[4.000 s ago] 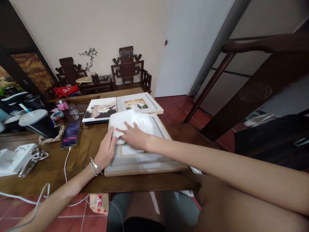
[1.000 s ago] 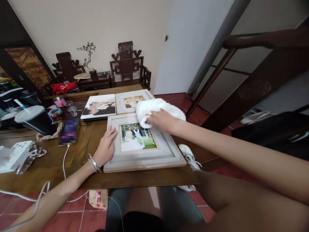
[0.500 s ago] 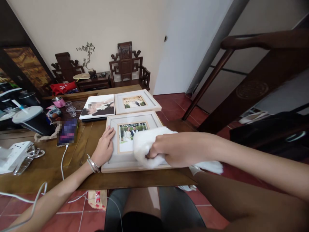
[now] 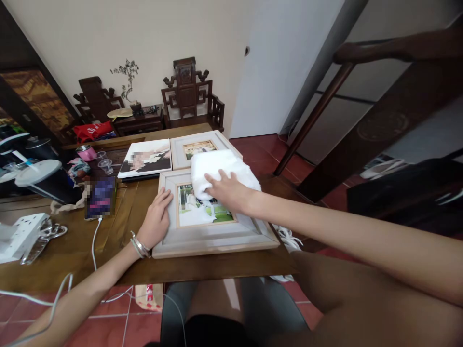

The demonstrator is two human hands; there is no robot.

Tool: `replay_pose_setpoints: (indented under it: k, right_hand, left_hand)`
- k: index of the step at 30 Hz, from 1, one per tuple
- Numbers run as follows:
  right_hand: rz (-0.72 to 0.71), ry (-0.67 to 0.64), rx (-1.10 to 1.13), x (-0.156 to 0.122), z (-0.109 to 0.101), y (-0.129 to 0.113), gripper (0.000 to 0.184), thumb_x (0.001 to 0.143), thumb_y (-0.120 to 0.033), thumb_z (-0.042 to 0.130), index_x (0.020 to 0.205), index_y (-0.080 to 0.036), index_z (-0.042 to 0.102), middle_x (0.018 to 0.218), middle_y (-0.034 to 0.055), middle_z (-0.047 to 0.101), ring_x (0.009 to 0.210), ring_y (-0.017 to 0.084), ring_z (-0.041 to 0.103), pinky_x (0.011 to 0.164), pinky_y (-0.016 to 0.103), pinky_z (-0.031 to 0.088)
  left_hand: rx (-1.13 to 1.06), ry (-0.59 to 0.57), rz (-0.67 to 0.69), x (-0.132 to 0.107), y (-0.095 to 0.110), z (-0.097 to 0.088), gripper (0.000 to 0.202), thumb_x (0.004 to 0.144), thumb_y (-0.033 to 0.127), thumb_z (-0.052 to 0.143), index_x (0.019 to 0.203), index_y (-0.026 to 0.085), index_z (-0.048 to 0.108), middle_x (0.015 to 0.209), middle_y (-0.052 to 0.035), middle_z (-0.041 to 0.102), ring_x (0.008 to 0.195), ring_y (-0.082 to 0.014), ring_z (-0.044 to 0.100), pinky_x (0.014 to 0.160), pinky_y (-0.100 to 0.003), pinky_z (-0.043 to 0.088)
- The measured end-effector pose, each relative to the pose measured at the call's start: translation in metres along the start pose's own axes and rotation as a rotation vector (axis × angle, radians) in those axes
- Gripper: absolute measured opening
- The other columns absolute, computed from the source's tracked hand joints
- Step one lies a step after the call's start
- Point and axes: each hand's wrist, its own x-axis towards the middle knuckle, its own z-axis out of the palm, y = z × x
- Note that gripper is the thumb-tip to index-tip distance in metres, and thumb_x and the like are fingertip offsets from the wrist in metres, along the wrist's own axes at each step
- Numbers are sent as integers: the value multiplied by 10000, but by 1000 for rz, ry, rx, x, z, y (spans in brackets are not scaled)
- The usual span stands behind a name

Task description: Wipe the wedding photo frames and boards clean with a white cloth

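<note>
A pale picture frame [image 4: 217, 241] with a wedding photo inside lies flat at the table's front edge. My left hand [image 4: 157, 217] rests on its left border, fingers stretched out together and grasping nothing. Over the upper right of this frame, my right hand [image 4: 229, 190] presses on a bunched white cloth [image 4: 220, 161], holding it from above with spread fingers. The cloth covers the photo's top right and overlaps the frame behind. That second pale frame [image 4: 179, 147] holds another photo, partly hidden by the cloth. Left of it lies a frameless photo panel [image 4: 144, 156].
Left on the wooden table [image 4: 133, 202] are a phone [image 4: 100, 198] on a white cable, a black cup [image 4: 47, 180] with a pale lid, a power strip [image 4: 25, 236] and a pink mug [image 4: 86, 153]. A dark wooden chair [image 4: 383, 125] stands close on the right.
My right hand has moved the cloth up and away from me, from the photo's lower right to the frame's top edge. Its fingers have spread. My left hand has stayed in place.
</note>
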Motion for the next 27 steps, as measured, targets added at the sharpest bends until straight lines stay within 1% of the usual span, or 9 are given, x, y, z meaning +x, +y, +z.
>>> replay_pose_setpoints:
  k: [3, 6, 10, 13, 17, 20, 22, 24, 27]
  right_hand:
    - [-51, -155, 19, -16, -10, -12, 618, 710, 33, 577, 1301, -147, 603, 1506, 217, 367, 1266, 427, 469, 943, 547, 455]
    - [-136, -264, 56, -36, -23, -21, 508, 752, -9, 546, 1238, -125, 636, 1315, 219, 555, 1099, 319, 613, 872, 420, 501]
    - [-197, -376, 118, -61, -39, -26, 445, 799, -96, 507, 1221, -156, 635, 1142, 172, 624, 917, 304, 666, 651, 361, 507]
    - [-239, -402, 164, -72, -47, -27, 455, 803, -102, 482, 1224, -195, 625, 1102, 142, 628, 862, 293, 666, 566, 326, 468]
    - [-210, -292, 167, -66, -41, -28, 586, 786, 3, 445, 1315, -216, 571, 1129, 144, 632, 898, 248, 664, 632, 300, 478]
    - [-163, -113, 152, -45, -25, -24, 682, 763, 83, 414, 1364, -215, 538, 1351, 168, 541, 1066, 271, 625, 796, 346, 513]
    - [-97, 7, 119, -27, -14, -19, 756, 732, 117, 416, 1393, -239, 509, 1534, 142, 351, 1247, 336, 507, 913, 450, 496]
    - [-33, 105, 69, -10, -4, -12, 808, 717, 128, 420, 1428, -253, 464, 1611, 103, 177, 1373, 405, 332, 976, 586, 437]
    - [-13, 160, 16, 6, 4, -7, 789, 737, 97, 464, 1445, -251, 439, 1624, 94, 115, 1418, 454, 188, 995, 687, 364]
  left_hand:
    - [-24, 7, -4, -1, -1, 0, 474, 869, 127, 386, 1301, 130, 581, 1427, -125, 516, 1420, -256, 340, 1189, -490, 273]
    - [-38, 8, -7, -2, 0, -1, 478, 866, 121, 390, 1306, 138, 577, 1433, -124, 508, 1424, -260, 332, 1188, -502, 269]
    - [-6, 3, -8, -3, 1, -1, 478, 867, 119, 379, 1304, 87, 571, 1433, -161, 500, 1423, -263, 336, 1187, -492, 277]
    - [3, 5, 8, -3, 0, -2, 486, 865, 113, 377, 1314, 103, 563, 1434, -150, 501, 1423, -257, 337, 1185, -498, 279]
    - [-6, -7, 17, -4, -1, -2, 495, 865, 114, 382, 1331, 120, 550, 1444, -141, 492, 1431, -257, 320, 1187, -504, 270]
    - [-14, -19, 10, -5, 0, -2, 500, 865, 116, 380, 1335, 135, 548, 1450, -128, 487, 1436, -256, 307, 1189, -508, 264]
    - [-18, -28, 4, -5, 0, -3, 503, 863, 118, 383, 1338, 142, 546, 1453, -120, 486, 1439, -255, 301, 1191, -508, 259]
    - [-18, -37, -4, -5, 1, -4, 504, 861, 120, 386, 1338, 137, 545, 1455, -123, 482, 1439, -256, 301, 1194, -503, 253]
    - [-24, -31, -13, -4, 1, -4, 499, 863, 128, 389, 1336, 141, 548, 1458, -121, 480, 1438, -255, 305, 1195, -495, 252]
